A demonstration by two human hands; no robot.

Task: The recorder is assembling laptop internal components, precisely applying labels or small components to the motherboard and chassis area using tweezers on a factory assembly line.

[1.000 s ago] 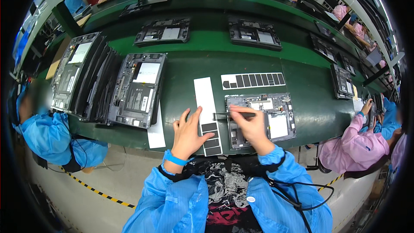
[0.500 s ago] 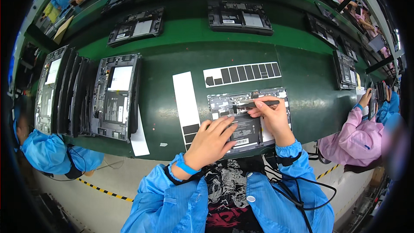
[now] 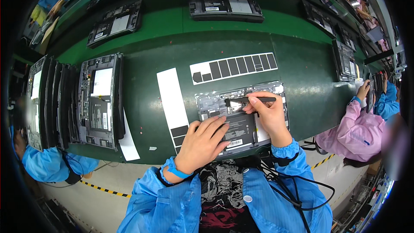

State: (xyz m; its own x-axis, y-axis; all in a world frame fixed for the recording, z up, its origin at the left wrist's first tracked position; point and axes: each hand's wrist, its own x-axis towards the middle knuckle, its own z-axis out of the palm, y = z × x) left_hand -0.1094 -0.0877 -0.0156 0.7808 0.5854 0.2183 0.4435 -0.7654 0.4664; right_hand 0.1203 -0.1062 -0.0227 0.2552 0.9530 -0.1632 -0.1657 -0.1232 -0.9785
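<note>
In front of me on the green bench lies an opened laptop base (image 3: 210, 102), with its circuit board and black battery (image 3: 240, 128) exposed. My right hand (image 3: 268, 114) pinches black tweezers (image 3: 263, 99), tips pointing left and down onto the board's upper middle. A small dark piece shows at the tips; I cannot tell whether they grip it. My left hand (image 3: 205, 140) lies with its fingers stretched over the base's lower left part, next to the battery, holding nothing. Beyond the base is a white sheet of black stickers (image 3: 235, 67).
A white strip (image 3: 172, 92) with black stickers lies left of the base. Further left stand upright laptop bases (image 3: 95, 103) in a row. More bases (image 3: 226, 6) sit along the far green belt. Co-workers sit at both sides, one in a pink sleeve (image 3: 351, 123).
The whole view has shifted, so the bench things appear further left and up. The tweezers now lie flatter, tips still at the board. My left hand keeps its place on the base.
</note>
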